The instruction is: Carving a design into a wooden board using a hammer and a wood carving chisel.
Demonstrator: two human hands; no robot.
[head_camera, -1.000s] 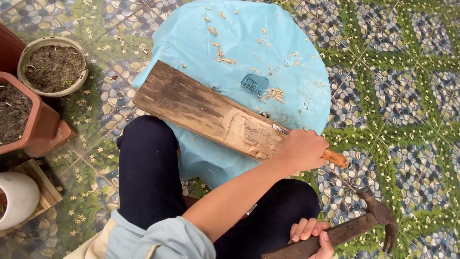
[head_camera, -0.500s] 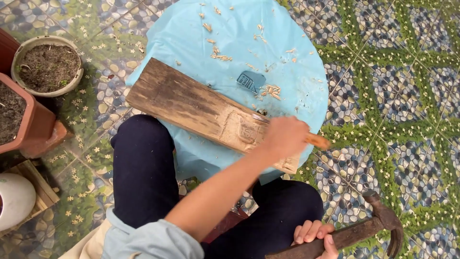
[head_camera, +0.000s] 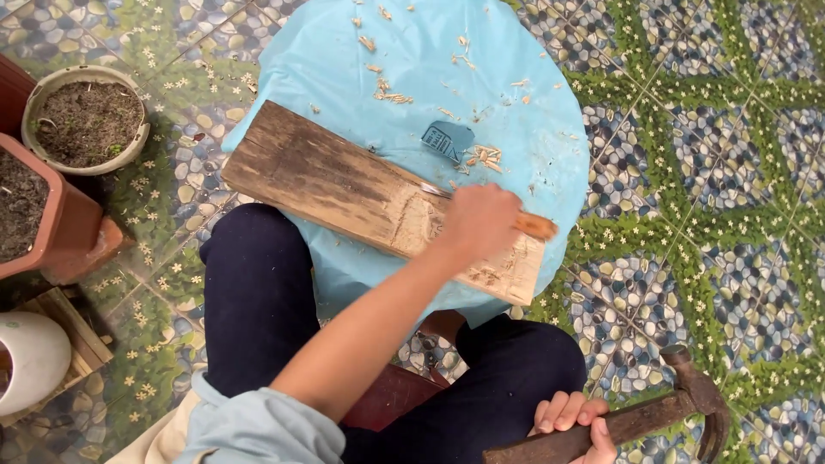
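A person's left hand (head_camera: 481, 222), closed around a wooden-handled chisel (head_camera: 534, 226), presses it onto a weathered plank (head_camera: 344, 185) running ten to four o'clock across a blue stool (head_camera: 344, 51), while the right hand (head_camera: 574, 423) grips a rusty hammer (head_camera: 662, 412) at five o'clock.

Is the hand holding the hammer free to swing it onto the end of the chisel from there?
Probably yes. The right hand grips the hammer low beside the knee, and nothing lies between it and the chisel handle poking out of the left hand on the plank.
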